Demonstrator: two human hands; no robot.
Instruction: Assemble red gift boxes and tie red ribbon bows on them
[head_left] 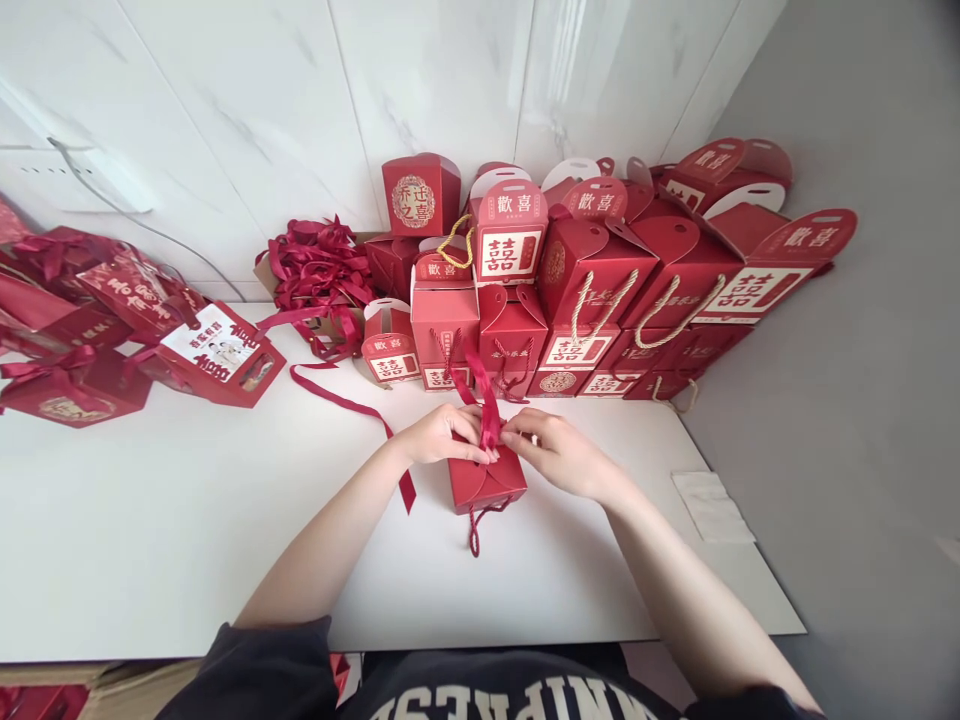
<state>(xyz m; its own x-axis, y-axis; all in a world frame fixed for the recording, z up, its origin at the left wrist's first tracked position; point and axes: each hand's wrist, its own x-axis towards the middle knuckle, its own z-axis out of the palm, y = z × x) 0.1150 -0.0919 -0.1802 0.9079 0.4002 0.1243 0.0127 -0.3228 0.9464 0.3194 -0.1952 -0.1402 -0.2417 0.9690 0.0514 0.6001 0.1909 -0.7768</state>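
Fingers (471, 445): in the head view, both sets are pinched on the red ribbon (489, 405), thumb against forefinger.
Left hand (439, 435): we grasp the ribbon's left strand, low over the lid of the small red box (486, 485).
Right hand (559, 452): we grasp the right strand, fingertips almost meeting the left ones.
Small red box: it stands on the white table (150, 520), just in front of the stack of red gift boxes (600, 290), apart from it.
Cord handle (475, 528): it hangs off the box's side facing away from the stack.
Handling: we judge the box light, thin card that dents easily. The ribbon looks soft, satiny and slippery.
Hold: pinch the ribbon close to the lid, and steady the box by its side walls.
Ribbon pile (315, 265): it lies at the stack's left end.
Paper napkin (712, 505): it lies in front of the stack's right end.
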